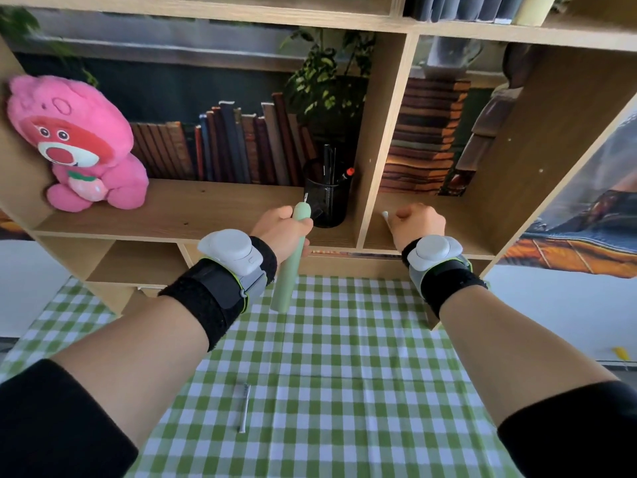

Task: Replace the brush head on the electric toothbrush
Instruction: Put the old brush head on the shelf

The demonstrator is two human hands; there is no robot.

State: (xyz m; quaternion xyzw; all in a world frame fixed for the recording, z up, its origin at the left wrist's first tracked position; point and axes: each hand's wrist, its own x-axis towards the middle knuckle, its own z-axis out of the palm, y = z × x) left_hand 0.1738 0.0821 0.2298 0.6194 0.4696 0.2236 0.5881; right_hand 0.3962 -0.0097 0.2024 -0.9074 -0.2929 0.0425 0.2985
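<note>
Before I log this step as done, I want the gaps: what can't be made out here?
Head view only:
- Right hand: closed fist hides most of the white piece; its kind is unclear.
- Left hand: fingers cover the green toothbrush handle middle.
- Handle's metal shaft: too small against the black pen holder.
- Brush head on the tablecloth: bristles too small to judge.

One head-worn wide-angle view looks forward and down, close over the checked tablecloth (pixel 344 339) (shelf (pixel 172 208) beyond).
</note>
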